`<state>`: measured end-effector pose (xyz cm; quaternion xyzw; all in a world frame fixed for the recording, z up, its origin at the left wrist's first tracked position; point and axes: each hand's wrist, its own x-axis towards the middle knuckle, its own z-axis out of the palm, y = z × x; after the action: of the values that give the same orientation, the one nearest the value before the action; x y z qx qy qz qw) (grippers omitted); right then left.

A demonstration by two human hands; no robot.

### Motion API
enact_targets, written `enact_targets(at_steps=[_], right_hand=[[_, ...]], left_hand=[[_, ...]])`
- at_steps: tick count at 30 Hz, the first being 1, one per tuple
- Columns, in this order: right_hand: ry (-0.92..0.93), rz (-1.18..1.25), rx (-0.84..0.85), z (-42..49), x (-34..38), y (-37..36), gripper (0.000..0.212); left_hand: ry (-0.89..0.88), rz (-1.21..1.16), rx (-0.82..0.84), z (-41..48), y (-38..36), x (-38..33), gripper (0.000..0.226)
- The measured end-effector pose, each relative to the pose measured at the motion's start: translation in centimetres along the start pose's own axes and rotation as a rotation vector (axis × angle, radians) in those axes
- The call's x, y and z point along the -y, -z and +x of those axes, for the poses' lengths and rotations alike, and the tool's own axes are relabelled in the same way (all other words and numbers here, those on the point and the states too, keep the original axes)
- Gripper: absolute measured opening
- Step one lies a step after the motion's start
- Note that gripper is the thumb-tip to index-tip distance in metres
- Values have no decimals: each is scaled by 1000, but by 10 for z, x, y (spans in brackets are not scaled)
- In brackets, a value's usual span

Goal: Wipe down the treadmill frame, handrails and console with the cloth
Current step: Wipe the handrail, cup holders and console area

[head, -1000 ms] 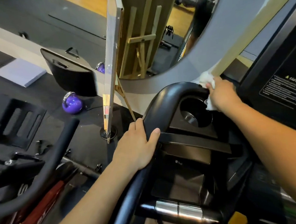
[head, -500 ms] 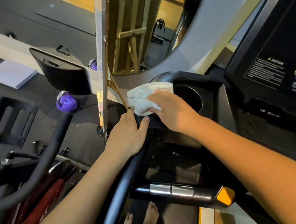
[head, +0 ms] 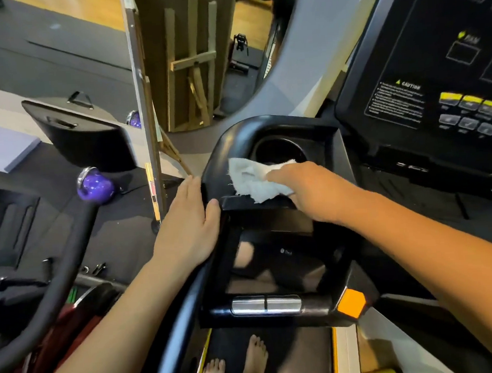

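The black treadmill handrail (head: 233, 138) curves around a round cup holder (head: 280, 149) left of the console (head: 422, 69). My right hand (head: 311, 191) presses a crumpled white cloth (head: 253, 180) onto the rail's inner face beside the cup holder. My left hand (head: 187, 230) grips the outer side of the same handrail just below, thumb over the top. Below sit a glossy tray (head: 275, 259) and a silver grip sensor bar (head: 266, 304).
A purple kettlebell (head: 95, 187) and a black stand lie on the dark floor at left. A tall mirror panel (head: 143, 106) on a wooden easel stands ahead. Another machine's black bar (head: 62, 269) crosses lower left. Bare feet (head: 235, 365) stand on the treadmill belt.
My right hand slid the cloth from the rail's far top corner down to the inner face beside the cup holder. My left hand kept its grip.
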<state>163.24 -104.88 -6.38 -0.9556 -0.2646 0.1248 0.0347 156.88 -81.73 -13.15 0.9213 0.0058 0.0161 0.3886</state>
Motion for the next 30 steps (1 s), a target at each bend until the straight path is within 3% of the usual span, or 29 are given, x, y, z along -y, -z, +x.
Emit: enact_targets(at_steps=[3,7,12,16,19,22,25,30], right_hand=[[-73,-62,14,-26,-36,14,41],[-99,65,-100,-22,-4,6,23],[-28,155,-203,14,62,-22,30],[56,20,-297,-46,38,-17,39],[-100,19,-298,-73,1,-5,36],[-335,-83,-221,-37,-21,6,17],[-505,-238,-163,13,-28,18,23],[-542,-235,-292,53,-35,19,41]], left_hand=[[-34,2,29,1,-1,3,52],[-6,-13,68,12,-3,4,54],[-86,-81,86,12,1,0,45],[-45,-44,101,9,3,3,45],[-6,21,106,7,-1,3,45],[-1,88,149,15,-1,-5,58],[-49,155,180,29,-2,-22,60],[-130,222,116,30,-9,-24,59]])
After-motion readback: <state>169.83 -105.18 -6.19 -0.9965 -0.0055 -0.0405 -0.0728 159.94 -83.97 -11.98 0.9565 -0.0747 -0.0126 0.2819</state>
